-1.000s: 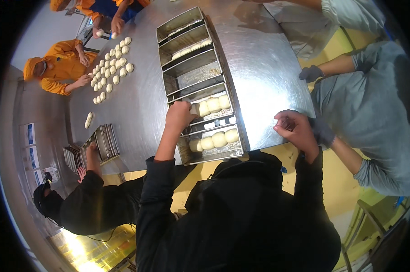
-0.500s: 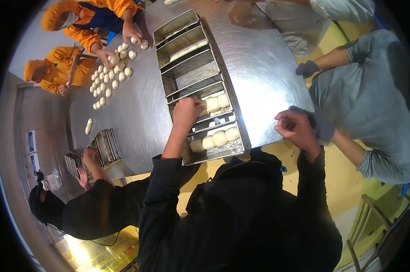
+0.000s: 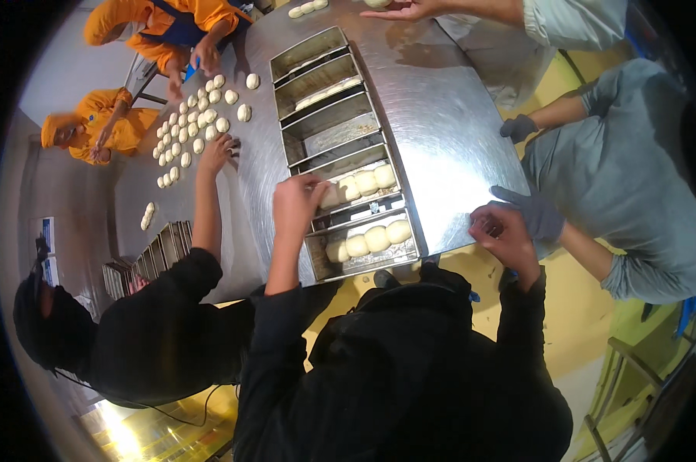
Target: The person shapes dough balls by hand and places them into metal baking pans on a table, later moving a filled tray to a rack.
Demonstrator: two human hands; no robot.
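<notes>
- A long strap of joined rectangular loaf pans in dull grey metal [image 3: 292,152] lies on a broad, brushed stainless-steel table [image 3: 444,158], its nearest end by the table's edge.
- The person's bare left hand [image 3: 296,204], in a black sleeve, is at the left side of the strap, over the second-nearest compartment.
- Its thumb and forefinger are bent toward the leftmost of four smooth, cream-white dough balls [image 3: 366,182] lying in a row there; I cannot tell whether the fingertips grip it.
- The nearest compartment of the strap holds another row of four round, pale dough pieces [image 3: 376,239].
- The person's bare right hand [image 3: 508,237] is raised to the right of the strap, well apart from it, fingers curled inward and thumb near the forefinger; I cannot tell whether they meet.
- Just beside that hand, also right of the strap, is a co-worker's grey-gloved hand [image 3: 539,214].
- Left of the strap, a loose cluster of small, oval white dough lumps [image 3: 198,145] covers part of the table; a black-sleeved co-worker's bare hand [image 3: 219,151] is at its near right edge.
- Farther left of the strap stand more slatted grey metal pans [image 3: 163,252].
</notes>
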